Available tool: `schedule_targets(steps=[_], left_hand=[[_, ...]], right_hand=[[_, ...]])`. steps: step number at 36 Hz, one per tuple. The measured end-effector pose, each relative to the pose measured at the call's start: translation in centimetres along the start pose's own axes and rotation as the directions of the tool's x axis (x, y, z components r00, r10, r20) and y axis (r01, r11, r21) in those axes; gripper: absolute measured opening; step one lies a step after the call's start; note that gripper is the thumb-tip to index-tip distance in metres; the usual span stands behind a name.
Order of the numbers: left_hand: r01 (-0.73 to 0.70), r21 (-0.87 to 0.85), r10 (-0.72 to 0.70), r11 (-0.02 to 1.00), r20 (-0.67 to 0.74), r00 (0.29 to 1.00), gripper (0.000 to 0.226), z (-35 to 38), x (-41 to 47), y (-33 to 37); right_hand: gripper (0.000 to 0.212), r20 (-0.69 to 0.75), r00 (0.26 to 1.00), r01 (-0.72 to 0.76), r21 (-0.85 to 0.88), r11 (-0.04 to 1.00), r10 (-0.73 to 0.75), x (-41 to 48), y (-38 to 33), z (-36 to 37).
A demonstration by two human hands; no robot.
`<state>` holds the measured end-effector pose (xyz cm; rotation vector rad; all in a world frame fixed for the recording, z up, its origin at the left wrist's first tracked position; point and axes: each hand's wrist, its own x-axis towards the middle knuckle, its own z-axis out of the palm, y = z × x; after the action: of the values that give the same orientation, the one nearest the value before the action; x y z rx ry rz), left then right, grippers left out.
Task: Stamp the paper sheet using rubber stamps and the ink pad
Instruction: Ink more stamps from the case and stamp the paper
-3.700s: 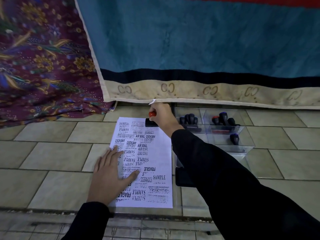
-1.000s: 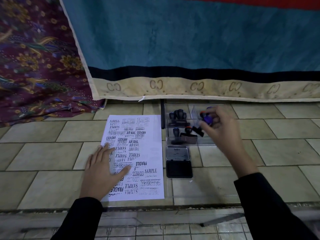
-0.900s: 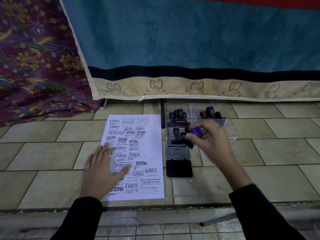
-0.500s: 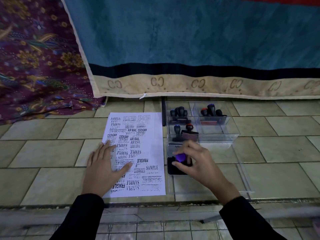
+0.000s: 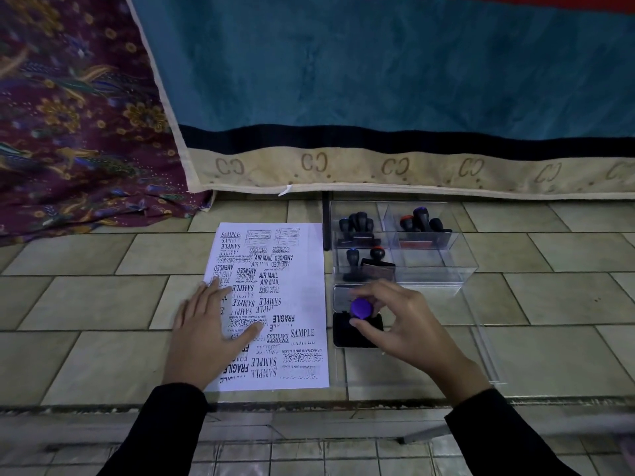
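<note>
- The stamp (image 5: 361, 308), topped by a purple knob, is pinched between the thumb and fingertips of the right hand (image 5: 402, 324), which is curled over it from above.
- The stamp's base is set on the black ink pad (image 5: 342, 333). Whether the rubber face is pressed fully into the ink cannot be told, since the base is hidden by the fingers.
- The ink pad is laid open on the tiled floor (image 5: 103, 297), just beside the right edge of the paper sheet (image 5: 307, 286), with its lid folded back toward the clear box (image 5: 443, 266).
- The paper sheet is pinned flat by the left hand (image 5: 209, 334), whose straight fingers are spread over its lower left part and grip nothing.
- Most of the sheet is covered with prints; a bare strip is seen along its right edge, mainly in the upper half.
- Spare stamps (image 5: 355, 223) are stood in the compartments of the clear box, behind the ink pad and near the hem of the blue cloth (image 5: 378, 80).
- The inking step is judged to be in hand.
- For the next move, the stamp is to be lifted straight off the pad, carried left over the sheet's right edge, and pressed squarely onto bare paper while the sheet is pinned.
</note>
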<state>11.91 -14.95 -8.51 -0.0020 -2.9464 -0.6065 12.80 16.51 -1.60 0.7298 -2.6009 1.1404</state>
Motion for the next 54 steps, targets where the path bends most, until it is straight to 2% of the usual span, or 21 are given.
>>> schedule_targets(steps=[8,13,17,22,32,45,47,51,54], left_hand=[[0.005,-0.015,-0.005,1.0,0.005,1.0,0.09,0.0,0.0,0.0],[0.013,-0.032,-0.013,0.999,-0.005,1.0,0.091,0.0,-0.1,0.1],[0.009,-0.025,-0.009,1.0,-0.001,1.0,0.092,0.1,-0.1,0.0],[0.001,-0.024,-0.001,1.0,-0.002,1.0,0.096,0.0,-0.1,0.0],[0.006,-0.043,-0.006,0.999,-0.005,1.0,0.094,0.0,-0.1,0.0],[0.007,-0.033,-0.007,0.999,-0.008,1.0,0.091,0.2,0.0,-0.2],[0.006,-0.038,-0.006,0.999,-0.007,1.0,0.091,0.1,-0.1,-0.1],[0.003,-0.04,-0.003,0.999,-0.003,1.0,0.093,0.2,0.0,-0.2],[-0.003,-0.035,0.003,0.999,-0.01,1.0,0.095,0.2,0.1,-0.2]], right_hand=[[0.015,-0.023,1.0,0.007,0.01,1.0,-0.007,-0.6,0.4,1.0],[0.014,-0.024,1.0,0.008,-0.01,1.0,-0.008,-0.8,0.2,1.5],[0.017,-0.039,0.999,-0.022,0.003,1.0,0.022,-0.6,0.2,1.4],[0.026,-0.134,0.989,-0.044,0.091,0.995,0.056,1.0,-0.8,2.2],[0.019,0.041,0.999,0.009,-0.035,0.999,-0.007,3.5,-2.8,5.1],[0.022,0.101,0.994,0.056,-0.094,0.994,-0.047,2.8,-2.6,5.6],[0.021,0.042,0.999,0.031,-0.061,0.998,-0.029,2.8,-2.6,5.1],[0.022,-0.18,0.982,-0.049,0.046,0.998,0.057,2.4,-1.6,3.2],[0.026,-0.249,0.963,-0.084,0.097,0.992,0.106,1.2,-0.5,1.9]])
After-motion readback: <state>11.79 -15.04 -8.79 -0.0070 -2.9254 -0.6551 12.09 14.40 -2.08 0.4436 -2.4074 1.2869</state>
